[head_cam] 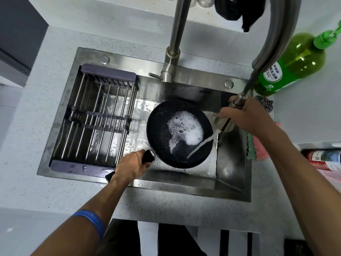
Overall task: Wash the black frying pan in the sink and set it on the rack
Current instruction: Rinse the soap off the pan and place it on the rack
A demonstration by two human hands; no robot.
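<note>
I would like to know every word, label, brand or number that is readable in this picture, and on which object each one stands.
Green bottle, white label: large Chinese characters, too blurred to quote with certainty; the small print is unreadable.
Sink, back rim: a small dark brand mark, too small to read.
Red can at the right edge: printed label, too blurred to read.
Blue wristband: faint lettering, unreadable.
No text reads clearly.

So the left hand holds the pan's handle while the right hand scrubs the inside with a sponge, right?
Not quite. The left hand does hold the pan by its handle, but the head view shows the right hand gripping the pull-out sprayer, aiming water into the pan.
</note>
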